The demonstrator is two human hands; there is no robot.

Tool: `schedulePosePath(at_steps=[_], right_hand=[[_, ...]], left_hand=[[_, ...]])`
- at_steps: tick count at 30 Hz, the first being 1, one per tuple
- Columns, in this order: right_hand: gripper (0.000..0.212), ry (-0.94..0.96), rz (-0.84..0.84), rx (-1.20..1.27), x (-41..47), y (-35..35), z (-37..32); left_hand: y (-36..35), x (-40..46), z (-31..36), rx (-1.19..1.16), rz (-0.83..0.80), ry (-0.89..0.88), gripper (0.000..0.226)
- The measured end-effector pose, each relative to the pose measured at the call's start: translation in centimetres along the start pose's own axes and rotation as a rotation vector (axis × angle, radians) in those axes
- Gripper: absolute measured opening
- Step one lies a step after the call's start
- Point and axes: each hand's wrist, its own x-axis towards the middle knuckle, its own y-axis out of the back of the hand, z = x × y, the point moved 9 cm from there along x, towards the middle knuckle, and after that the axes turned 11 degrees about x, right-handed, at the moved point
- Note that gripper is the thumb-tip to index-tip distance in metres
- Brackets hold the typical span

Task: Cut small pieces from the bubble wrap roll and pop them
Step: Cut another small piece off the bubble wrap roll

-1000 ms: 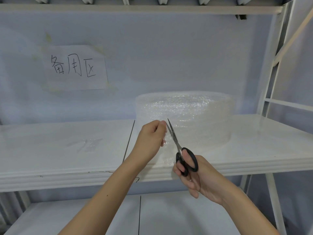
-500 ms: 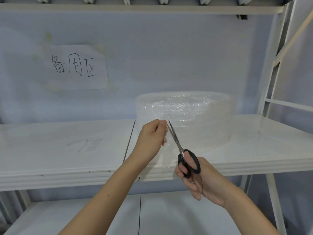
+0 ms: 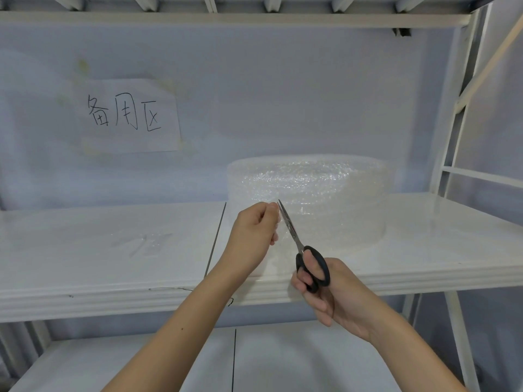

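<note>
1. White metal shelf against a pale blue wall, with a handwritten paper sign stuck up on the left.
2. Bubble wrap roll sits on end at the shelf's middle — axis straight up, loose sheet trailing toward the front edge.
3. Left hand pinches that loose sheet.
4. Right hand grips the scissors — tips point up and away, blades nearly closed, just beside the left fingertips.
5. Lots of bare shelf to the left.

- A storeroom or warehouse storage bay, lined with white metal shelving.
- A handwritten paper sign is taped to the back wall.
- A large bubble wrap roll sits towards the shelf's rear edge.
</note>
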Motion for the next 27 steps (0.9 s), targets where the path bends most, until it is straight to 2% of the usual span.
schedulePosePath(at_steps=[9,13,18,23,27], right_hand=[[0.041,0.022,0.039,0.012,-0.2,0.0,-0.1],[0.046,0.020,0.048,0.029,0.0,0.1,0.1],[0.054,0.000,0.016,0.024,0.1,-0.1,0.4],[0.055,-0.106,-0.048,0.074,0.0,-0.2,1.5],[0.056,-0.116,-0.057,0.063,0.1,-0.2,1.4]], left_hand=[[-0.5,-0.4,-0.6,-0.071,-0.047,0.093,0.044],[-0.3,-1.0,-0.4,0.041,-0.046,0.043,0.042],[-0.3,-1.3,-0.4,0.054,-0.059,-0.001,0.042],[0.0,-1.3,-0.8,0.082,-0.034,0.008,0.043],[-0.3,-1.5,-0.7,0.080,-0.076,-0.016,0.047]])
